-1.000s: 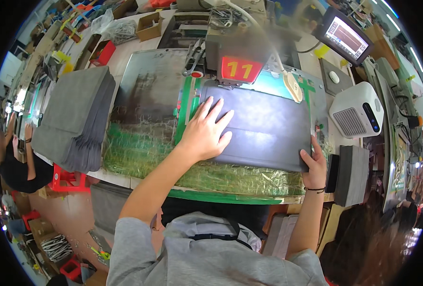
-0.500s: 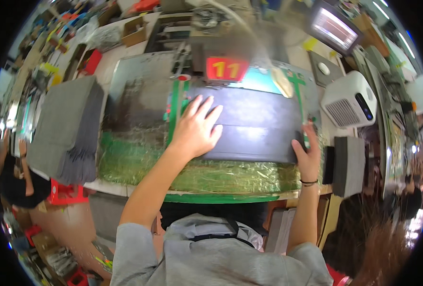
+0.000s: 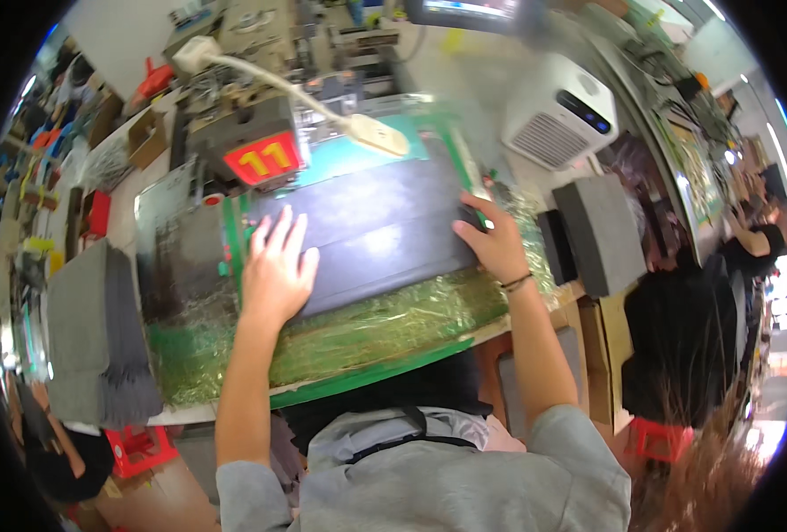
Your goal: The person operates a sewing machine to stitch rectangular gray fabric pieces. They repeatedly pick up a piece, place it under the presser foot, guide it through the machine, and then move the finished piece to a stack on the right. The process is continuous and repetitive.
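Observation:
A dark grey, smooth flat panel (image 3: 367, 208), with a crease running across it, lies on the work board. My left hand (image 3: 276, 275) rests on the panel's left end, its fingers spread and pointing away from me. At the panel's right edge is my right hand (image 3: 500, 246), thumb and fingers apart, the thumb touching the edge. Some of its fingertips are hard to make out. Green tape strips (image 3: 458, 151) border the panel on both sides. A turquoise sheet (image 3: 327, 160) shows beyond its far edge, beneath a pale oblong head (image 3: 377, 136) on a bendy arm.
Stacks of grey sheets stand at the left (image 3: 79, 337) and right (image 3: 599, 235). A white boxy appliance (image 3: 557, 111) sits at the back right. Behind the panel is a dark machine block with a red label (image 3: 265, 160). Other people work at both sides.
The whole view has turned and shifted, so the bench appears tilted. My right hand sits farther up the panel's right edge. My left hand stays at the panel's left end.

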Demonstrator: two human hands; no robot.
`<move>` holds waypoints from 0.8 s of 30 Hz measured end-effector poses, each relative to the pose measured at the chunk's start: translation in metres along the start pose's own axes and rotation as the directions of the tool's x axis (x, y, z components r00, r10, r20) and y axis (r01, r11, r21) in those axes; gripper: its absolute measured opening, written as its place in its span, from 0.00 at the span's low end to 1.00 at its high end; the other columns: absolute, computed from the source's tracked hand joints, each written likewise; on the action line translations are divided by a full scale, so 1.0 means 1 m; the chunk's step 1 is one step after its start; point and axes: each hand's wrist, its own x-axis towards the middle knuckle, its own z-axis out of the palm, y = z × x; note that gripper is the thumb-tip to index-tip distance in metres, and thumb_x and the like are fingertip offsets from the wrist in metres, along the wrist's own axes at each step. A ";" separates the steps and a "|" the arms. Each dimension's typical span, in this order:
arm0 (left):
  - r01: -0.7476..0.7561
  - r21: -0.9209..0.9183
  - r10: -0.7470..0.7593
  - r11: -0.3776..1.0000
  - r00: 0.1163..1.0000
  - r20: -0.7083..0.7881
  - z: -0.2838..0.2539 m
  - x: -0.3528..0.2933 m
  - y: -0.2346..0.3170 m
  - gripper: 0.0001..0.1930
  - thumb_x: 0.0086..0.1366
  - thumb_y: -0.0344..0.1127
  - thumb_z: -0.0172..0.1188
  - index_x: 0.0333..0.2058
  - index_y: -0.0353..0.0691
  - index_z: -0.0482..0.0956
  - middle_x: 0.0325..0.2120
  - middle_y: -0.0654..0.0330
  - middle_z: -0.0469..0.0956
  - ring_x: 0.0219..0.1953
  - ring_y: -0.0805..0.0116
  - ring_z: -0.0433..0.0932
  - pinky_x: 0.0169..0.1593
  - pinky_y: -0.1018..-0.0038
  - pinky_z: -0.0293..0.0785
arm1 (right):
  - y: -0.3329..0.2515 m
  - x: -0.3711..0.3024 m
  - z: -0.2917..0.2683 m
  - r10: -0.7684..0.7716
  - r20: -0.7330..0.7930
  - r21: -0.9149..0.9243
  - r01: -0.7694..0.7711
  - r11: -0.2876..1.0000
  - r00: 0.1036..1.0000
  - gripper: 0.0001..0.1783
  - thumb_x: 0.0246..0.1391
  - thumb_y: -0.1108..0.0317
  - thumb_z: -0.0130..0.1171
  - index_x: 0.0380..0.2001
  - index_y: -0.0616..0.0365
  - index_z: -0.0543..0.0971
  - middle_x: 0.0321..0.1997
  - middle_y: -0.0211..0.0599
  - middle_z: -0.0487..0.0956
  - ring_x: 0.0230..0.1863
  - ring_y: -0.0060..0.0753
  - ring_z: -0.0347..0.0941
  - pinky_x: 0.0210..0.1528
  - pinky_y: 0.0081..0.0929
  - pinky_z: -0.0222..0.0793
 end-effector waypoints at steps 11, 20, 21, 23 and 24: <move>0.007 -0.039 -0.005 0.999 0.999 0.038 0.003 0.000 0.001 0.29 0.74 0.43 0.60 0.71 0.41 0.74 0.75 0.52 0.67 0.74 0.41 0.64 0.76 0.53 0.60 | 0.097 -0.061 -0.170 -0.478 -0.535 -0.734 -0.103 0.672 0.696 0.15 0.61 0.67 0.66 0.51 0.55 0.87 0.60 0.47 0.86 0.61 0.56 0.80 0.63 0.46 0.74; -0.018 -0.025 0.017 1.000 1.000 -0.023 0.001 0.001 -0.005 0.28 0.70 0.43 0.64 0.67 0.43 0.78 0.71 0.52 0.72 0.71 0.38 0.68 0.74 0.52 0.65 | 0.084 -0.065 -0.182 -0.323 -0.515 -0.684 -0.153 0.713 0.794 0.13 0.65 0.65 0.64 0.50 0.52 0.87 0.54 0.45 0.87 0.57 0.54 0.83 0.59 0.43 0.78; -0.016 -0.028 0.015 0.999 1.000 -0.024 0.001 0.001 -0.005 0.29 0.70 0.43 0.64 0.67 0.43 0.78 0.71 0.52 0.73 0.70 0.38 0.68 0.74 0.52 0.65 | 0.088 -0.065 -0.183 -0.342 -0.508 -0.684 -0.129 0.718 0.790 0.12 0.66 0.66 0.63 0.50 0.53 0.87 0.53 0.46 0.88 0.56 0.55 0.83 0.58 0.43 0.78; -0.006 -0.034 0.005 0.999 1.000 -0.028 -0.001 0.001 -0.002 0.29 0.69 0.44 0.65 0.67 0.43 0.79 0.71 0.52 0.73 0.70 0.38 0.69 0.74 0.51 0.66 | 0.096 -0.065 -0.189 -0.381 -0.431 -0.766 -0.109 0.634 0.818 0.15 0.68 0.70 0.59 0.55 0.54 0.85 0.54 0.49 0.87 0.56 0.56 0.83 0.58 0.45 0.78; -0.016 -0.033 0.015 0.999 0.999 -0.049 0.001 0.001 -0.003 0.29 0.69 0.44 0.65 0.66 0.43 0.79 0.70 0.51 0.74 0.69 0.37 0.70 0.73 0.50 0.66 | 0.101 -0.066 -0.193 -0.418 -0.374 -0.813 -0.076 0.577 0.828 0.17 0.68 0.72 0.57 0.58 0.54 0.83 0.55 0.51 0.86 0.56 0.57 0.83 0.57 0.46 0.78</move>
